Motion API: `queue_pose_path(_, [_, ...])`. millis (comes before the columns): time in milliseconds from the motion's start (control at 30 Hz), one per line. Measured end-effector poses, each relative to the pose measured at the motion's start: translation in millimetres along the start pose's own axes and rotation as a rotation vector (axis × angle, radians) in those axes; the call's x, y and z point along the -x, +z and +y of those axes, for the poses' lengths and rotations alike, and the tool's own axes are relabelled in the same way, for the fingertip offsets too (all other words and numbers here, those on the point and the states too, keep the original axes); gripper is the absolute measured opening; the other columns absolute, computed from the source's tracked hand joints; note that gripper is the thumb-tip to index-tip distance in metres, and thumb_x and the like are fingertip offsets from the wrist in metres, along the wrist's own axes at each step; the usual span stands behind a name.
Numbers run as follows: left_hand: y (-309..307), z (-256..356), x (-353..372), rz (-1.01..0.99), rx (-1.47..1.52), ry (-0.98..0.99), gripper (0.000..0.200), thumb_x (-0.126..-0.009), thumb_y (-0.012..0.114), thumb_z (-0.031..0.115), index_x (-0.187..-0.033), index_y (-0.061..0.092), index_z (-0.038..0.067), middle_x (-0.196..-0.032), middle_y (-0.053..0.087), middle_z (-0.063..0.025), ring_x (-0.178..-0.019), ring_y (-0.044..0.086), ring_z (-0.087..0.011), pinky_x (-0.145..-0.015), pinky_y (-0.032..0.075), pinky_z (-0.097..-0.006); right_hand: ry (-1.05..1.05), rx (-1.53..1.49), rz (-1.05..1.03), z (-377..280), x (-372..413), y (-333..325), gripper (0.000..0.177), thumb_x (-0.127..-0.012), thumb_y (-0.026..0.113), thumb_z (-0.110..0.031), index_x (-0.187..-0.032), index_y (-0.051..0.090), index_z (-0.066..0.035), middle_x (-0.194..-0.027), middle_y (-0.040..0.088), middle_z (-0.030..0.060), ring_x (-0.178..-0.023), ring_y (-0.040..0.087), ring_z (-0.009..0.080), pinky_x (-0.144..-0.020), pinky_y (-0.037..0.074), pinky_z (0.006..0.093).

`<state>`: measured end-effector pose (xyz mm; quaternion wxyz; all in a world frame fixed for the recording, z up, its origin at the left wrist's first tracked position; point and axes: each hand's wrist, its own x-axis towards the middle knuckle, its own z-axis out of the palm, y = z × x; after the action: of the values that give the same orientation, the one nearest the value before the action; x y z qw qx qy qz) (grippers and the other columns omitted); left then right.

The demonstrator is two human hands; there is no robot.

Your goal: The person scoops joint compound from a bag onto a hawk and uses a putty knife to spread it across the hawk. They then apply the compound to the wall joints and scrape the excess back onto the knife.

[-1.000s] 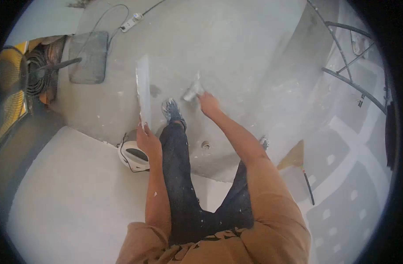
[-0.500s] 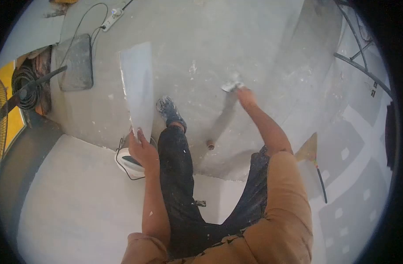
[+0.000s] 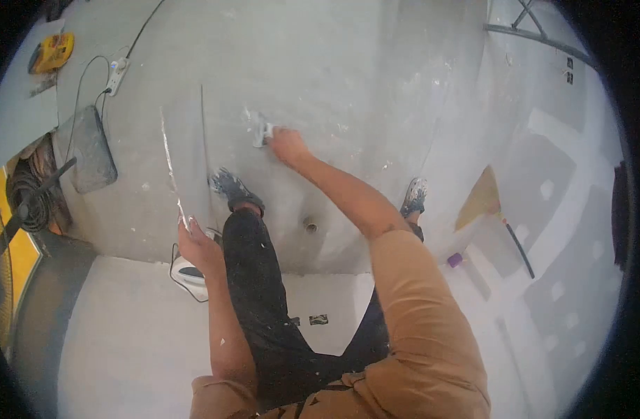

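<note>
My left hand (image 3: 200, 250) grips one end of a long, wide flat blade (image 3: 186, 157), a large filling knife by its look, with white paste along its left edge. It is held up over the grey floor (image 3: 348, 84). My right hand (image 3: 290, 148) is closed on a small putty knife (image 3: 262, 133), whose blade is down at the floor beside a whitish smear. Between the two hands stands my paint-spattered left shoe (image 3: 234, 188).
A pipe stub (image 3: 310, 224) rises from the floor between my legs. To the left are a power strip (image 3: 117, 75) with cords, a dark panel (image 3: 95, 150), a coiled hose (image 3: 30, 199) and a white corded appliance (image 3: 188, 274). A broom (image 3: 482, 200) and purple object (image 3: 454, 260) are at right.
My right hand has swept left with the putty knife, nearer to the wide blade. The wide blade has turned more edge-on. The view has shifted, bringing my right shoe into sight.
</note>
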<state>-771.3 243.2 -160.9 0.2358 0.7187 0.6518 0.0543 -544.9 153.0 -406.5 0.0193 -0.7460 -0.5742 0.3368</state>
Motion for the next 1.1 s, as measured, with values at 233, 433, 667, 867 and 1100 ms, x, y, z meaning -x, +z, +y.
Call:
queue_pose_path(233, [2.5, 7.9, 6.6, -0.042, 0.041, -0.042, 0.033, -0.099, 0.051, 0.012, -0.122, 0.059, -0.01, -0.11, 0.065, -0.0285, -0.1, 0.064, -0.0405, -0.085, 0.048, -0.0438, 0.374, -0.169, 0.181, 183.7, 78.4, 44.3, 0.03, -0.09, 0.054, -0.031, -0.089, 0.072, -0.008, -0.093, 0.069, 0.0159, -0.091, 0.067, 0.0325, -0.077, 0.052, 0.0475])
queue_pose_path(433, [4.1, -6.0, 2.2, 0.035, 0.026, 0.149, 0.035, -0.1, 0.051, 0.018, -0.116, 0.059, -0.012, -0.103, 0.066, -0.0306, -0.094, 0.064, -0.0435, -0.083, 0.047, -0.0454, 0.675, 0.417, -0.049, 341.5, 270.4, -57.0, 0.023, -0.09, 0.055, -0.024, -0.097, 0.074, -0.011, -0.103, 0.068, 0.01, -0.097, 0.066, 0.0302, -0.08, 0.052, 0.0466])
queue_pose_path(667, [-44.5, 33.4, 15.9, 0.028, 0.059, 0.062, 0.032, -0.098, 0.051, 0.014, -0.121, 0.06, -0.005, -0.109, 0.065, -0.0274, -0.101, 0.061, -0.045, -0.087, 0.047, -0.0456, 0.58, 0.174, -0.041, 244.7, 335.1, -177.9, 0.06, -0.089, 0.05, -0.006, -0.147, 0.04, -0.02, -0.116, 0.059, 0.0193, -0.102, 0.062, 0.037, -0.085, 0.052, 0.0479])
queue_pose_path(867, [-162.4, 15.8, 35.8, 0.0, -0.09, 0.139, 0.033, -0.097, 0.051, 0.015, -0.125, 0.06, -0.001, -0.108, 0.065, -0.0275, -0.1, 0.061, -0.0434, -0.086, 0.047, -0.0467, 0.461, -0.068, 0.191, 170.8, 400.0, -234.4, 0.044, -0.094, 0.053, -0.021, -0.136, 0.049, -0.005, -0.121, 0.061, 0.0224, -0.109, 0.06, 0.0407, -0.093, 0.048, 0.0499])
queue_pose_path(1100, [-273.5, 5.4, 28.9, -0.078, 0.016, 0.263, 0.032, -0.098, 0.051, 0.021, -0.117, 0.062, -0.001, -0.102, 0.066, -0.0256, -0.094, 0.062, -0.0442, -0.084, 0.047, -0.0501, 0.903, -0.203, 0.448, 49.1, 492.2, -328.1, 0.042, -0.085, 0.057, -0.017, -0.123, 0.051, -0.001, -0.1, 0.066, 0.0293, -0.095, 0.063, 0.0472, -0.083, 0.051, 0.0544])
